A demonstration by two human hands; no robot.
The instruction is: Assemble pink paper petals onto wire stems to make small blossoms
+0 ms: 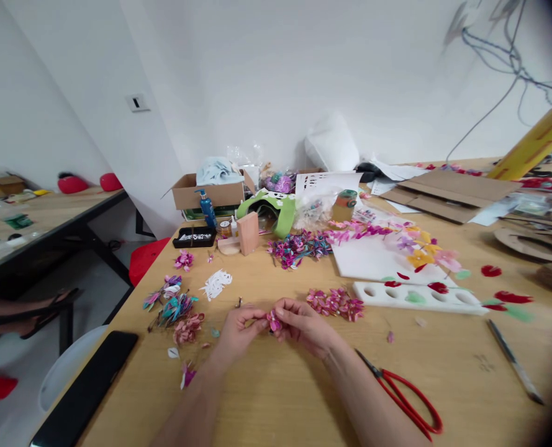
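Note:
My left hand and my right hand meet over the wooden table, and both pinch a small pink paper flower between their fingertips. A heap of pink paper flowers lies just right of my right hand. Left of my left hand lie teal, purple and dusty-pink paper flowers, and a few loose petals lie nearer the front. Red-handled scissors rest on the table beside my right forearm.
A white foam block with round holes and a white board with colourful flowers sit to the right. Boxes, a blue pump bottle and a green object stand at the back. A black flat object lies at the left edge. A tool lies at the right.

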